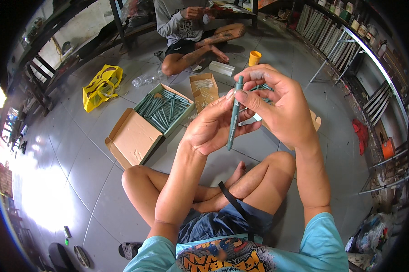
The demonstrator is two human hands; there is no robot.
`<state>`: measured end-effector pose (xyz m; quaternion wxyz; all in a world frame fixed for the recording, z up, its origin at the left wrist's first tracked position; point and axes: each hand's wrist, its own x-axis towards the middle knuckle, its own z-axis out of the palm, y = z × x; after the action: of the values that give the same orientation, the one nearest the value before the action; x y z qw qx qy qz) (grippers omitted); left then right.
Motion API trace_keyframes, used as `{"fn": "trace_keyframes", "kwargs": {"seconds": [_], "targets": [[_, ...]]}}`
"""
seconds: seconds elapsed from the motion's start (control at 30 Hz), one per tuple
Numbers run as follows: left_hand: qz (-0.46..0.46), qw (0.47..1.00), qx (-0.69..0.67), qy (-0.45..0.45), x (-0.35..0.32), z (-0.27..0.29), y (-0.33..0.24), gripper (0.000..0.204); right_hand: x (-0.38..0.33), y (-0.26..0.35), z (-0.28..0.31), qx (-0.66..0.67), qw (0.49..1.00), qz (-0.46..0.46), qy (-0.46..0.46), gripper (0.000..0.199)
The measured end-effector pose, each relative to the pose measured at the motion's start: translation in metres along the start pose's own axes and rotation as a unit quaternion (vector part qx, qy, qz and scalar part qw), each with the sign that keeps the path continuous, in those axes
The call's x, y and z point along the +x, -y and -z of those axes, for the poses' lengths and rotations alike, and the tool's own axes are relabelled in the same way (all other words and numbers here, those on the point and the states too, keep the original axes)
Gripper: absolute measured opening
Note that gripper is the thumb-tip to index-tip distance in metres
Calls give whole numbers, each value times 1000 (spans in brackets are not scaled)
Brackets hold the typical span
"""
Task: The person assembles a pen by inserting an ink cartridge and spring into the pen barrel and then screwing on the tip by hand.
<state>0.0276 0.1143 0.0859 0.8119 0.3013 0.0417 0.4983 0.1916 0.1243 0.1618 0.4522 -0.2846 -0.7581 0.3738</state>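
Observation:
A dark green pen (233,127) with small printing along its barrel is held nearly upright in front of my chest. My left hand (206,124) is closed on its barrel, thumb pressed against the side. Near the pen's upper end, my right hand (281,102) pinches it between thumb and fingers. Beyond my left hand, an open cardboard box (133,138) is filled with many similar green pens (164,110). A smaller cardboard box (200,78) holds thin, pale, clear-looking pieces. My right hand partly hides another cardboard box (317,121) and some green pieces (264,87).
Another person (182,29) sits cross-legged opposite, hands raised. A yellow bag (101,86), a clear plastic bottle (146,80), a white block-shaped piece (221,68) and a yellow cup (255,57) are on the tiled floor. A metal-legged table (372,52) stands at the right.

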Motion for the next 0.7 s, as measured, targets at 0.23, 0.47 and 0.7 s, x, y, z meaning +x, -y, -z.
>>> {"fn": "trace_keyframes", "kwargs": {"seconds": [0.23, 0.47, 0.7], "targets": [[38, 998, -48, 2, -3, 7, 1, 31, 2, -9, 5, 128, 989, -52, 44, 22], [-17, 995, -101, 5, -9, 19, 2, 27, -3, -14, -8, 57, 995, 0, -84, 35], [-91, 988, -121, 37, -21, 16, -18, 32, -66, -20, -56, 67, 990, -48, -111, 22]]}}
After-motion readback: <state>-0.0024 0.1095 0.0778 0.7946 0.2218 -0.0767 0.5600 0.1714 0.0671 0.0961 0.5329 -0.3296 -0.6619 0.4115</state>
